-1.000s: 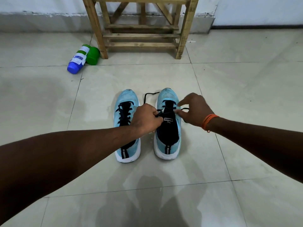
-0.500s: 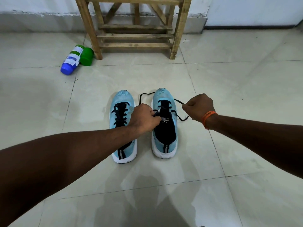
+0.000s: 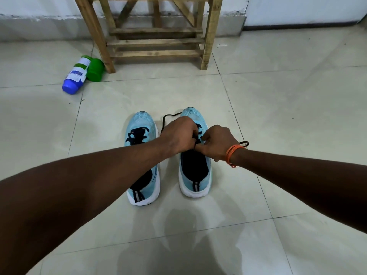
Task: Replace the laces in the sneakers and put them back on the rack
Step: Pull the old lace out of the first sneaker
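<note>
Over right sneaker [image 3: 195, 175] tongue: left hand [image 3: 178, 135], right hand [image 3: 217, 143] pinch lace [image 3: 164, 120].

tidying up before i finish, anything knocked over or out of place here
A blue-capped bottle lies on its side on the floor beside a green container, by a leg of the wooden rack; no spill shows. The black lace trails loose from the right sneaker, which is being laced.

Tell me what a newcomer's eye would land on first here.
The left hand and right hand meet over one light blue sneaker, gripping its black lace; its laced mate stands just left. Behind them stands a wooden rack, with a blue-capped bottle lying by its left leg.
</note>
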